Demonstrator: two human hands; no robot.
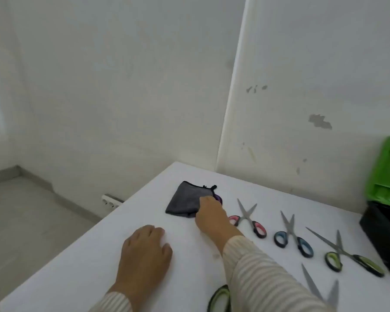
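**Reaching for the grey pouch (pixel 185 202)**

Right hand (pixel 209 213) lies over the right edge of the pouch, which sits at centre frame on the white table (pixel 178 266). The fingers bend down onto the fabric; whether they pinch it cannot be told. A purple handle (pixel 218 198) shows at the pouch mouth, beside the fingertips. Left hand (pixel 144 246) rests flat on the table, lower centre-left, fingers relaxed, holding nothing. Pink scissors (pixel 249 218), blue scissors (pixel 292 233) and green scissors (pixel 347 253) lie in a row at right.
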